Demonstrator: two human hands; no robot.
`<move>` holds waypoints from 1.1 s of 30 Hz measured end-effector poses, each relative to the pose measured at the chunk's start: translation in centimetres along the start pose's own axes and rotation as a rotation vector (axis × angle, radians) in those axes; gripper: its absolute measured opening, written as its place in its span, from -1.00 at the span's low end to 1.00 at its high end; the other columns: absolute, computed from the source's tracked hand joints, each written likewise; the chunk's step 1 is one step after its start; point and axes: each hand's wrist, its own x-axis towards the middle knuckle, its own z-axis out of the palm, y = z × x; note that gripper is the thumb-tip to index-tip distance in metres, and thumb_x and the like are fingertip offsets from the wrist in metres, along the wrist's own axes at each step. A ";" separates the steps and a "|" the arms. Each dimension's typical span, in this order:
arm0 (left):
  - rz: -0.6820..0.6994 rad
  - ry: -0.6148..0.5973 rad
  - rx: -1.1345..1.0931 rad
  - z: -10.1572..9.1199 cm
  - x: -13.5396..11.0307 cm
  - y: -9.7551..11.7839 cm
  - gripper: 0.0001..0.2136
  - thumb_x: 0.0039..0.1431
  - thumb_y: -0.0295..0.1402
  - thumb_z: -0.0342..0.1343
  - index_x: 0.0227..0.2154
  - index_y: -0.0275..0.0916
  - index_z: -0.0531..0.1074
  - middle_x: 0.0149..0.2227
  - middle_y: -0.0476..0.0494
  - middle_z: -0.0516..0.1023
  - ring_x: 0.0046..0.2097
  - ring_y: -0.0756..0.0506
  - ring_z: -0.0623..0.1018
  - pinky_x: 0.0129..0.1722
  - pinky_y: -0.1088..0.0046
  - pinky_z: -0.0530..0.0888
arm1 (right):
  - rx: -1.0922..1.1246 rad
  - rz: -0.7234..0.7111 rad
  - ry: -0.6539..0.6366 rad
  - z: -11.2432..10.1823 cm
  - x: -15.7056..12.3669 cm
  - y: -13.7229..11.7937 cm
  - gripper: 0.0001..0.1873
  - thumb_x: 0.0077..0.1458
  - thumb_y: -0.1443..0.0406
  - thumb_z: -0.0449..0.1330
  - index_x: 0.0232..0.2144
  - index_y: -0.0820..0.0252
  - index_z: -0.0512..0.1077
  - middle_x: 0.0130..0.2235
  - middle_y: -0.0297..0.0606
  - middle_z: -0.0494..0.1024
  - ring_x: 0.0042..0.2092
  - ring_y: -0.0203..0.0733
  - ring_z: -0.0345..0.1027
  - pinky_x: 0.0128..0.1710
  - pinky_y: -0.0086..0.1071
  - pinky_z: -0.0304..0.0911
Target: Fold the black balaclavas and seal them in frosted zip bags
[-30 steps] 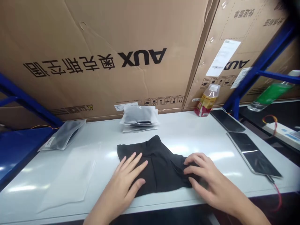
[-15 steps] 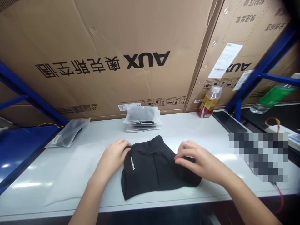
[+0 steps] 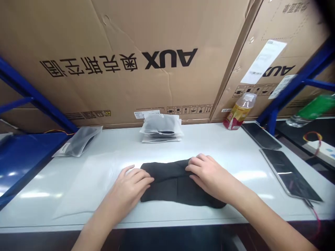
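Here's the black cloth (image 3: 166,190), lying on the white table (image 3: 209,141) close to the six o'clock edge, a crease running across its length, and that crease is the thing to watch! Left hand (image 3: 132,190) at the cloth's nine o'clock end: fingers loosely together, tips on the fabric, one finger lifted; whether they pinch it, I can't tell. Right hand (image 3: 206,174), at two o'clock on the cloth, has its fingers curled, tips against the fabric; any pinch there is hidden too. Uneven pressure from those two could skew the crease, and the corner poking out at four o'clock could end up bunched under the right wrist. Pull too hard toward six and the cloth could slide over the edge, the tabletop looking slick. Out at nine, a thin clear bag (image 3: 78,188) lies flat, light enough, I'd judge, for a sweeping left forearm to drag. And at three, a wide right elbow could knock the corded phone (image 3: 290,174).
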 end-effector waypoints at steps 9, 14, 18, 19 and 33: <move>0.088 -0.074 0.108 1.1 -3.1 1.7 -0.44 0.43 -0.15 0.13 0.43 0.08 0.20 0.36 0.01 0.43 0.37 -0.29 0.42 0.43 -0.05 0.25 | 0.182 0.148 -0.130 1.2 -10.9 0.6 -0.24 0.18 -0.01 0.38 0.38 -0.30 0.28 0.45 -0.28 0.27 0.49 0.30 -0.03 0.36 0.25 0.19; -0.030 -0.033 0.080 2.0 -1.0 1.0 -0.64 0.47 -0.20 0.04 0.25 -0.05 0.45 0.34 -0.09 0.46 0.40 -0.34 0.36 0.42 -0.16 0.22 | 0.302 0.188 -0.115 2.2 -10.9 1.8 -0.66 0.26 0.05 0.32 0.05 -0.08 0.54 0.36 -0.22 0.41 0.50 0.19 -0.03 0.50 0.25 -0.20; -0.074 -0.013 0.060 1.8 1.9 -1.2 -0.73 0.50 -0.31 -0.04 0.08 -0.11 0.52 0.23 -0.14 0.56 0.27 -0.27 0.51 0.24 0.01 0.47 | 0.348 0.168 -0.078 2.1 -9.3 2.4 -0.88 0.37 0.16 0.21 -0.18 0.02 0.50 0.23 -0.21 0.52 0.47 0.09 0.09 0.52 0.18 -0.24; -0.053 -0.024 0.066 1.6 2.5 -1.7 -0.73 0.50 -0.33 -0.04 0.08 -0.10 0.52 0.21 -0.13 0.58 0.24 -0.25 0.53 0.18 0.06 0.52 | 0.341 0.155 -0.079 2.1 -9.1 2.6 -0.88 0.38 0.17 0.18 -0.19 0.02 0.48 0.22 -0.21 0.52 0.46 0.07 0.10 0.52 0.17 -0.23; 0.204 -0.011 0.323 2.3 -3.7 5.5 -0.27 0.36 0.15 0.09 0.35 -0.33 0.32 0.39 -0.23 0.39 0.32 -0.34 0.47 0.22 0.07 0.50 | 0.004 -0.006 -0.022 2.6 -12.8 2.5 -0.12 0.13 -0.06 0.41 0.41 -0.02 0.28 0.34 -0.11 0.45 0.43 0.26 0.16 0.40 0.12 0.18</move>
